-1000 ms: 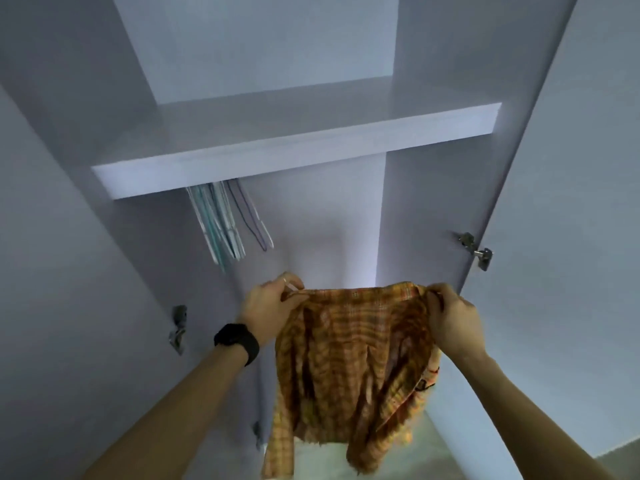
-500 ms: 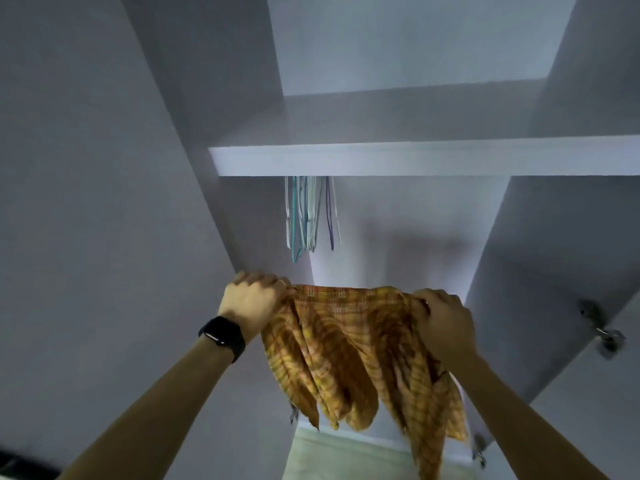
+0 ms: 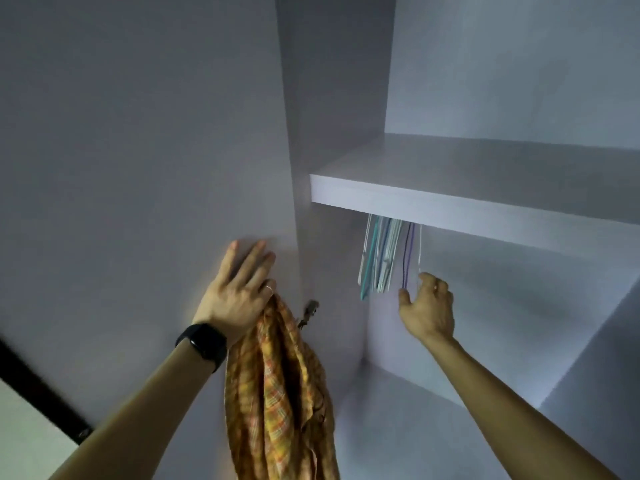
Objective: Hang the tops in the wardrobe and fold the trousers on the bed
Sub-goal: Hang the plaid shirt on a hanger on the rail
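Observation:
An orange plaid shirt [image 3: 277, 393] hangs bunched from the thumb side of my left hand [image 3: 239, 292]. That hand's fingers lie straight against the inside of the left wardrobe door [image 3: 138, 168], and the grip on the cloth is hidden under the hand. My right hand [image 3: 427, 306] is raised inside the wardrobe with fingers spread, thumb and forefinger just at the lower end of a purple hanger [image 3: 408, 254]. Several empty hangers [image 3: 379, 258] in teal, white and blue hang close together under the shelf [image 3: 450, 202].
The wardrobe's hanging space to the right of the hangers holds no clothes. A metal door hinge [image 3: 310, 311] sits beside the shirt. A dark strip [image 3: 38, 386] crosses the lower left corner.
My right hand has let go of the shirt and risen to the hangers. The shirt now hangs bunched from my left hand alone, which has moved onto the door. The view turned left.

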Motion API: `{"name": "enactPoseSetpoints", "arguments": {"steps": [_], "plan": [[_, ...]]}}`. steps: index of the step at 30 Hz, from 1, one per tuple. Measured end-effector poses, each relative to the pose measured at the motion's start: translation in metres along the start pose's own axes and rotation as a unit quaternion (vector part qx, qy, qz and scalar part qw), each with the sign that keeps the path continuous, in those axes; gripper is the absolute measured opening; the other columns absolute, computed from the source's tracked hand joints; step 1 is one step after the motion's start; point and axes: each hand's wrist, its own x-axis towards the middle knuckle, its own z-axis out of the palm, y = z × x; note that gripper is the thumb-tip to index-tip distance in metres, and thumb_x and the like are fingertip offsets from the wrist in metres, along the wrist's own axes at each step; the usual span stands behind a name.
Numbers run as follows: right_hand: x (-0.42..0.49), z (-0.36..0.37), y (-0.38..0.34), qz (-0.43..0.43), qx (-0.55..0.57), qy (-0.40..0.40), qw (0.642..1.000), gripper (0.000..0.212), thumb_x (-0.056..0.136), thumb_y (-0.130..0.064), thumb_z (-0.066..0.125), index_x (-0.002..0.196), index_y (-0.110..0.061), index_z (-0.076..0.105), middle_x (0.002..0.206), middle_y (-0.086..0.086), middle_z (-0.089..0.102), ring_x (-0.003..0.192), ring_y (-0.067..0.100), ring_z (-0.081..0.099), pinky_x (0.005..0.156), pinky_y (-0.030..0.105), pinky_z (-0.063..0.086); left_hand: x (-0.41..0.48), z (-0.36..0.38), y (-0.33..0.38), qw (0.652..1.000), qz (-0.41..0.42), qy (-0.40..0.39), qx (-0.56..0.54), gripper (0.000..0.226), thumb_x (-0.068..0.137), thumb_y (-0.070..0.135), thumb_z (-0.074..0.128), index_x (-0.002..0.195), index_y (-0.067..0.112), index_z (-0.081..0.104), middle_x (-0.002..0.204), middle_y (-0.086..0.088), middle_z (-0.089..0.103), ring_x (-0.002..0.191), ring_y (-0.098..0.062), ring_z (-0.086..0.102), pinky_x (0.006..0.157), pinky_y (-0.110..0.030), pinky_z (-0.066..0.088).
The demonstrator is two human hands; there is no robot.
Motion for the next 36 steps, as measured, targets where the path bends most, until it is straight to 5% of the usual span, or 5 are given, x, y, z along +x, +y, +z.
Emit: {"name": "enactPoseSetpoints", "arguments": {"steps": [8, 21, 32, 34, 36], "plan": [[0.07, 0.043, 0.022, 0.116, 0.014, -0.043, 0.992, 0.038, 0.103, -0.031, 0.046, 0.132, -0.007, 0.05, 0.126, 0.025, 0.061, 0.114, 0.043, 0.059, 0.092, 0.04, 0.047, -0.004, 0.017, -0.003, 0.986, -0.018, 0.162, -0.013, 0.041, 0.095, 0.024, 0.037, 0.124, 0.021, 0.066, 0.157, -0.015, 0.037, 0.149, -0.042, 0.017, 0.116, -0.069, -0.005], [0.036, -0.003, 0.006, 0.035, -0.012, 0.086, 0.996, 0.026, 0.106, -0.018, 0.029, 0.112, 0.003, 0.043, 0.099, 0.034, 0.064, 0.095, 0.049, 0.062, 0.069, 0.041, 0.04, -0.004, 0.012, 0.004, 0.999, -0.031, 0.043, -0.01, 0.051, 0.097, 0.032, 0.026, 0.144, 0.038, 0.044, 0.167, -0.01, 0.0, 0.149, -0.043, -0.02, 0.103, -0.071, -0.029], [-0.022, -0.045, -0.008, 0.071, -0.022, 0.093, 0.993, 0.025, 0.106, -0.02, 0.027, 0.114, -0.001, 0.041, 0.101, 0.032, 0.065, 0.093, 0.048, 0.064, 0.069, 0.04, 0.041, -0.001, -0.013, 0.01, 0.989, -0.053, 0.001, -0.137, 0.047, 0.102, 0.039, 0.029, 0.147, 0.042, 0.04, 0.165, 0.0, 0.02, 0.151, -0.039, -0.017, 0.098, -0.068, -0.036], [-0.055, -0.04, -0.002, 0.081, 0.003, 0.086, 0.993, 0.019, 0.106, -0.019, 0.027, 0.107, -0.005, 0.039, 0.095, 0.028, 0.065, 0.088, 0.044, 0.064, 0.067, 0.037, 0.04, -0.001, -0.022, 0.021, 0.967, -0.075, 0.014, -0.243, 0.042, 0.103, 0.033, 0.031, 0.141, 0.036, 0.048, 0.152, 0.0, 0.045, 0.15, -0.033, 0.019, 0.115, -0.064, -0.017], [-0.092, -0.042, 0.005, 0.101, 0.03, 0.078, 0.991, 0.015, 0.106, -0.021, 0.025, 0.102, -0.011, 0.035, 0.084, 0.018, 0.061, 0.081, 0.039, 0.061, 0.066, 0.036, 0.041, -0.006, -0.034, 0.037, 0.908, -0.108, 0.025, -0.404, 0.026, 0.103, 0.033, 0.035, 0.12, 0.03, 0.055, 0.12, -0.003, 0.065, 0.115, -0.031, 0.057, 0.11, -0.055, 0.036]]}}
